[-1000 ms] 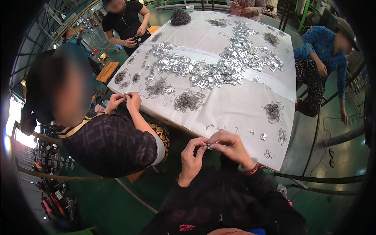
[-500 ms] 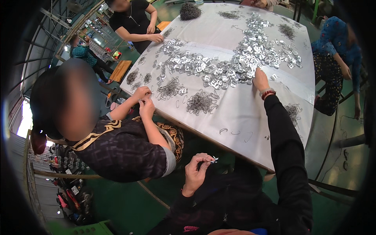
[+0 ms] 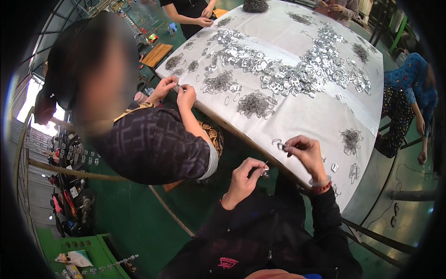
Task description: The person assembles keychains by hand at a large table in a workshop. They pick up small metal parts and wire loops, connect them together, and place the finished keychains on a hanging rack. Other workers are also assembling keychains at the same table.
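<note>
My left hand (image 3: 242, 182) is closed in front of the table edge, thumb and fingers pinching a wire hook with a small metal buckle (image 3: 265, 172). Just right of it, over the table's near edge, my right hand (image 3: 306, 154) holds a small metal buckle (image 3: 281, 146) between thumb and fingertips. The two hands are apart. Behind them, a broad heap of flat silver buckles (image 3: 297, 76) spreads over the white-covered table (image 3: 306, 118). Bent wire hooks lie in a tangled pile (image 3: 255, 106) nearer to me. One loose buckle (image 3: 335, 167) rests right of my right hand.
At my left a co-worker (image 3: 158, 144) works with both hands at the table edge. Other people stand or sit at the far side and at the right (image 3: 409, 97). More wire hooks lie in piles (image 3: 351, 141). A wooden bench (image 3: 157, 55) stands beyond the co-worker.
My right hand has come back from the buckle heap to the near table edge, now with a buckle in its fingers. My left hand still pinches its metal pieces. The view has shifted.
</note>
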Motion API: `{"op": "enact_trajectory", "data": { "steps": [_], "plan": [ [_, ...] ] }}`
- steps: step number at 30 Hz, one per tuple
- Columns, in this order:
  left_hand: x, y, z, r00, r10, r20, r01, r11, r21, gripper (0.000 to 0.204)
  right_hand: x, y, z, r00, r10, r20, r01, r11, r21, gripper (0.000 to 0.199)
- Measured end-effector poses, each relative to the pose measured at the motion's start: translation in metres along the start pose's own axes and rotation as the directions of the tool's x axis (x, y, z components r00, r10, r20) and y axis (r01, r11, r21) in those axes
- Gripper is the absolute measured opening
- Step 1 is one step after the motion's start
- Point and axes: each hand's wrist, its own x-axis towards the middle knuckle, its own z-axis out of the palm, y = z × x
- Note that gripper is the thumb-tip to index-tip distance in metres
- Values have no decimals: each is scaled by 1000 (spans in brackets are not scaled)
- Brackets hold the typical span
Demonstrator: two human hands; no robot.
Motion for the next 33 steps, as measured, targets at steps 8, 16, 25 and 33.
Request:
{"op": "enact_trajectory", "data": {
  "steps": [8,16,25,33],
  "plan": [
    [2,3,8,999,6,-34,-3,997,73,10,-44,-23,54,993,7,-119,11,989,149,8],
    [-3,-29,9,1000,2,-17,-4,994,-110,20,-41,-10,58,985,-43,-165,67,987,143,11],
    [143,-143,32,997,70,-35,-43,867,496,13,-44,-9,47,993,-66,-98,84,978,190,11],
    [158,-173,70,996,32,86,-90,521,849,9,-52,-6,46,992,-60,-107,78,981,178,10]
  ]
}}
